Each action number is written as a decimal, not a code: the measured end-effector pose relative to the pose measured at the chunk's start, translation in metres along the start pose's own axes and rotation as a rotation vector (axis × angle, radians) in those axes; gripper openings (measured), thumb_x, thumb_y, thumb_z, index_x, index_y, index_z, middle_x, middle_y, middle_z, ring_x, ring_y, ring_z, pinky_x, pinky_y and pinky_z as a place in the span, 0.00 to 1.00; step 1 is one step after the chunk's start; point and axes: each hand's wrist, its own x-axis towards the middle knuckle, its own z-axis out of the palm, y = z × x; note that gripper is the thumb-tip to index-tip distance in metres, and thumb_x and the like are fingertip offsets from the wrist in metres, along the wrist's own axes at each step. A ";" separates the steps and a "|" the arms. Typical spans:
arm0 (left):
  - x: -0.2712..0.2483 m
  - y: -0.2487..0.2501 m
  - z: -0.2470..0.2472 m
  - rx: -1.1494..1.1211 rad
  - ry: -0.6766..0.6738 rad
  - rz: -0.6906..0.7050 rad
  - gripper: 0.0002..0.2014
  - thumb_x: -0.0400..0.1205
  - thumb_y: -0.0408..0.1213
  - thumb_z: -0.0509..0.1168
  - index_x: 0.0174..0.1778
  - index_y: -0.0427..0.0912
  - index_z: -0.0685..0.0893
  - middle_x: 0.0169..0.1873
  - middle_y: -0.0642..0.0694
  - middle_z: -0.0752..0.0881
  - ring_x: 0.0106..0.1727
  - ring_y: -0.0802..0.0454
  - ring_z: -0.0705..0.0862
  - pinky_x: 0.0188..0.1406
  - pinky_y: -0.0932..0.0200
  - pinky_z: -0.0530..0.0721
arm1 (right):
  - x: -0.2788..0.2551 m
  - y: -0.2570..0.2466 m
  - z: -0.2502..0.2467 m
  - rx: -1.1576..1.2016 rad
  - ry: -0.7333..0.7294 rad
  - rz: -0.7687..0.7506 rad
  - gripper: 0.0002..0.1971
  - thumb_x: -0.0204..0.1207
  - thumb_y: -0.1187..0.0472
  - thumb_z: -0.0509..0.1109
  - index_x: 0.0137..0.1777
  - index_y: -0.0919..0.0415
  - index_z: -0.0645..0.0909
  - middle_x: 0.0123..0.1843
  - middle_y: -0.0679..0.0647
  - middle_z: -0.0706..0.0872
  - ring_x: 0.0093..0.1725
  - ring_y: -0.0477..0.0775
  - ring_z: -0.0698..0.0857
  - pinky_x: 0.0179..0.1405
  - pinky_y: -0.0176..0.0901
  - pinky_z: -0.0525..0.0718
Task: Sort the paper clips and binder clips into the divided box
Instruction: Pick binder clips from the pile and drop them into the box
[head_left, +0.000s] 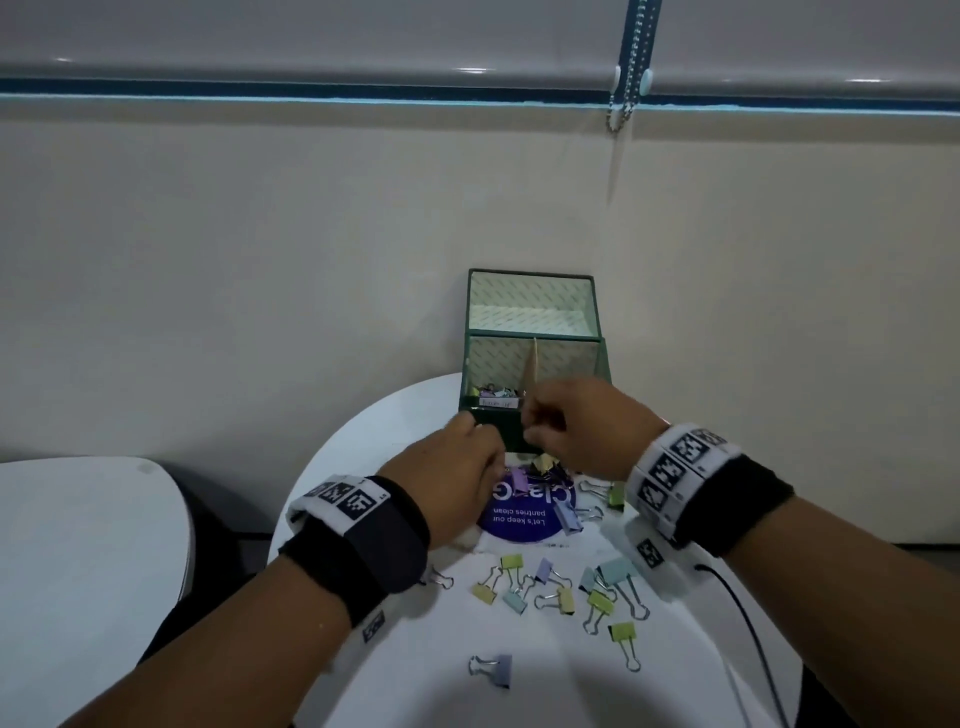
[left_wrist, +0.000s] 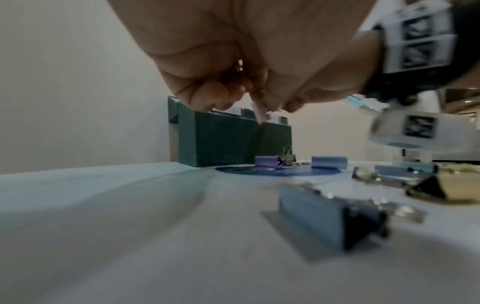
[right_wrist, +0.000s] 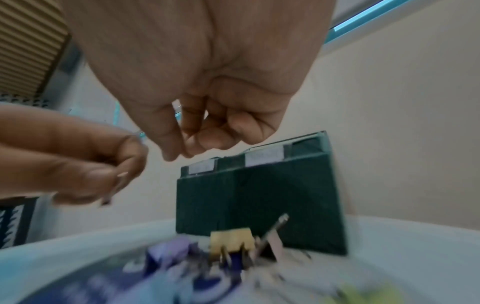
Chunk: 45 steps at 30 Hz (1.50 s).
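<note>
The green divided box (head_left: 535, 338) stands open at the back of the round white table (head_left: 374, 431), with a card divider (head_left: 531, 369) and several clips in its left compartment (head_left: 493, 389). My left hand (head_left: 480, 431) hovers just before the box's front wall and pinches a small pale clip (left_wrist: 261, 111); I cannot tell its kind. My right hand (head_left: 527, 426) is beside it over the box's front rim, fingers curled, with nothing visible in them (right_wrist: 187, 144). Several pastel binder clips (head_left: 561, 592) lie scattered nearer me.
A purple round sticker (head_left: 524, 512) sits before the box with more binder clips (head_left: 566, 514) on it. A lone purple clip (head_left: 493, 670) lies near the table's front. A black cable (head_left: 748, 623) runs along the right edge. A white surface (head_left: 88, 545) stands to the left.
</note>
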 end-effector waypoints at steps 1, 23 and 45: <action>0.001 -0.001 -0.001 -0.006 0.030 -0.038 0.05 0.88 0.46 0.55 0.52 0.52 0.75 0.50 0.50 0.72 0.43 0.52 0.79 0.45 0.52 0.82 | -0.014 0.003 0.001 -0.025 -0.068 -0.017 0.01 0.81 0.57 0.73 0.49 0.51 0.85 0.44 0.43 0.87 0.41 0.41 0.84 0.44 0.36 0.83; 0.082 -0.010 -0.027 0.062 0.100 -0.038 0.12 0.87 0.41 0.62 0.61 0.55 0.87 0.62 0.49 0.74 0.61 0.51 0.78 0.62 0.57 0.79 | -0.085 0.027 0.011 0.064 -0.393 0.000 0.13 0.70 0.49 0.77 0.55 0.40 0.89 0.52 0.35 0.85 0.55 0.38 0.84 0.59 0.42 0.87; -0.011 0.027 0.000 0.043 -0.329 0.217 0.06 0.80 0.49 0.69 0.52 0.57 0.83 0.57 0.56 0.77 0.57 0.56 0.77 0.58 0.57 0.80 | -0.082 0.027 0.015 0.124 -0.199 -0.068 0.08 0.73 0.61 0.66 0.43 0.44 0.79 0.43 0.41 0.88 0.41 0.40 0.83 0.40 0.33 0.81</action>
